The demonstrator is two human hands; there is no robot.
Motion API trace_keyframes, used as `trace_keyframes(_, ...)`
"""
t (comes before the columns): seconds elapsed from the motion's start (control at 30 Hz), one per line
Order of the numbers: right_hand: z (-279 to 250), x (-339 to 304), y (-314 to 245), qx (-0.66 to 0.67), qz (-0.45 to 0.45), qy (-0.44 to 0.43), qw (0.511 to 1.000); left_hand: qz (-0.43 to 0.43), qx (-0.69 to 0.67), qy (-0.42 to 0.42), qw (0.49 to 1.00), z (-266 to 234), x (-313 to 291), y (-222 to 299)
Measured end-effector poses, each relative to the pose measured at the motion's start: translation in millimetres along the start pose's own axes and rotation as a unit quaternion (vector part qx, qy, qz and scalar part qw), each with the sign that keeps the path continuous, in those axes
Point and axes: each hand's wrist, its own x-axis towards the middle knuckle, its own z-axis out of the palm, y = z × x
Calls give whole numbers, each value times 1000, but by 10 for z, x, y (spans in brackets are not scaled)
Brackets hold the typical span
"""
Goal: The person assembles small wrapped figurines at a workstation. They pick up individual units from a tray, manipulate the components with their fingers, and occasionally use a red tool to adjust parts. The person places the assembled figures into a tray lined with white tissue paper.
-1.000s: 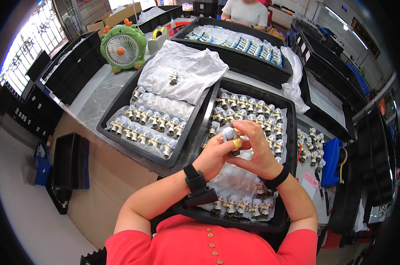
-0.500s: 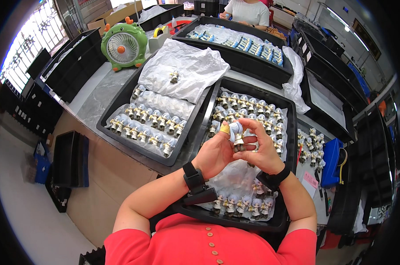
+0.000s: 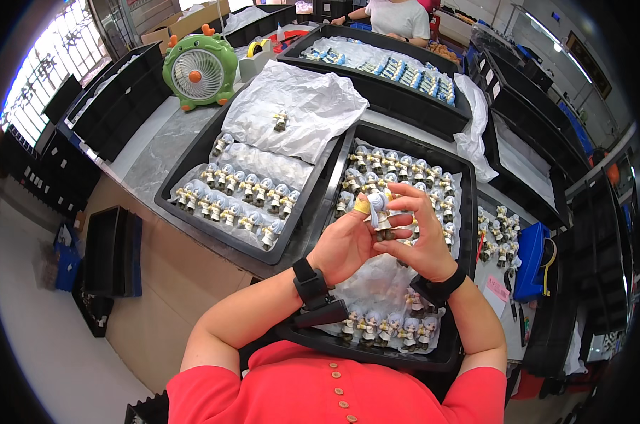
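Observation:
Between my hands, above the right-hand black tray, is a small figurine with pale hair, a white coat and dark legs. My left hand grips it from the left, a yellow cover on one fingertip. My right hand is closed round its other side, thumb near the figurine's feet and fingers beside its head. Rows of similar figurines lie on white lining in the tray beneath, partly hidden by my hands. A second black tray to the left holds more figurines under a folded-back white sheet.
A green fan stands at the back left. Behind the trays sits a large bin of blue-and-white pieces, with a co-worker beyond. Loose figurines and a blue box are at the right.
My right fingers have shifted slightly at the figurine's head; both hands still hold it. The co-worker's arm now stretches out to the left.

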Motion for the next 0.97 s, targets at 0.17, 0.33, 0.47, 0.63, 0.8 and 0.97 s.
trace_keyframes(0.17, -51, 72, -36, -263, -191, 18, 945, 18, 0, 4, 1000, -6, -10, 1)
trace_keyframes(0.33, -15, 26, -13, -228, -171, 93, 954, 39, 18, 21, 999, 99, -14, 14)
trace_keyframes(0.47, -14, 39, -24, -257, -195, 89, 942, 34, 21, 15, 999, 18, -11, -12)
trace_keyframes(0.63, -14, 43, -78, -347, -222, 74, 908, 34, 41, 22, 998, -9, -21, -17)
trace_keyframes(0.8, -27, 20, -99, -340, -183, 114, 916, 44, 23, -29, 998, -74, -1, -24)
trace_keyframes(0.97, -51, 15, -15, -372, -260, 83, 887, 30, 26, -4, 999, -17, -27, -4)
